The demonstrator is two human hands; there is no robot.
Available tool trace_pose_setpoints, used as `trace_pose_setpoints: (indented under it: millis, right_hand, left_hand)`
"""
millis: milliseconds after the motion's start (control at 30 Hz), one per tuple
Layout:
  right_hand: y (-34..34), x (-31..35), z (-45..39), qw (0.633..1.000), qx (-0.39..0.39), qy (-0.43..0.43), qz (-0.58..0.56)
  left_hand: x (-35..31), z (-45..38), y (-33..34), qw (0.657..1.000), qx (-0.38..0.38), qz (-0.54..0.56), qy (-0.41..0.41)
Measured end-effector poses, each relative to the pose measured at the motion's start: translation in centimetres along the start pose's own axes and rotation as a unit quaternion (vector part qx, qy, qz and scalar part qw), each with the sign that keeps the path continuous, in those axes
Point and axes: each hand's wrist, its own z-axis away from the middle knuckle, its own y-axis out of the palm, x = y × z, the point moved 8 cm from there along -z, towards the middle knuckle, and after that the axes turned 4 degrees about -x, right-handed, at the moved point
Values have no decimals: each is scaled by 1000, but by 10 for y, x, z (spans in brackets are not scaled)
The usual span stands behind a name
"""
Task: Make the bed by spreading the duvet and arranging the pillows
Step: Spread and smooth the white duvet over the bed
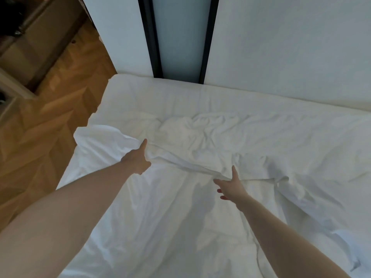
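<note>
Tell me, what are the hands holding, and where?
Both hands hold the white duvet along its top edge: the left hand near the left corner, the right hand near the middle, fingers tucked under the fold.

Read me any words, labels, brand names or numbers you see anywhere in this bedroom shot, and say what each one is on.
None: no readable text anywhere.
The white duvet, the wall and the wooden floor carry no print.
The small tag at the duvet's near right edge is too blurred to read.
</note>
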Motion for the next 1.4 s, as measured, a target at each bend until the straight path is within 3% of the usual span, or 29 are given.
trace_pose_setpoints:
  millis: [133,233,333,433,533,633,700,800,967,1100,1267,1400]
  right_hand:
    - [30,3,-54,986,-11,-78,145]
    - [43,9,-68,973,-49,-121,191]
    - [26,45,-60,958,-160,-179,155]
    - [9,131,-53,931,-233,-260,105]
    - [7,220,-39,924,-199,-313,89]
    - [23,251,-19,918,-138,-358,97]
    - [31,230,-8,928,-101,-347,87]
    - [26,143,12,960,-57,-260,87]
    - [-56,-17,79,988,-128,-84,37]
    - [-145,-102,139,976,-216,29,-24]
    - [-229,-162,174,936,-309,98,-136]
    - [-261,-212,163,910,-309,154,-231]
  left_hand:
    - [1,-37,4,997,-23,-63,31]
    - [2,-44,0,993,-84,-74,36]
    - [-6,-36,-43,976,-199,-49,72]
    - [-6,-27,-101,952,-289,-44,84]
    - [2,-32,-138,948,-315,1,51]
    - [5,-43,-135,971,-238,16,33]
    - [-10,-41,-114,985,-157,23,63]
    - [-47,-5,-68,990,-47,60,119]
    - [-111,82,-19,973,48,73,213]
    - [-165,129,8,956,109,40,268]
    - [-244,170,38,942,128,62,304]
    - [-328,217,84,928,169,67,326]
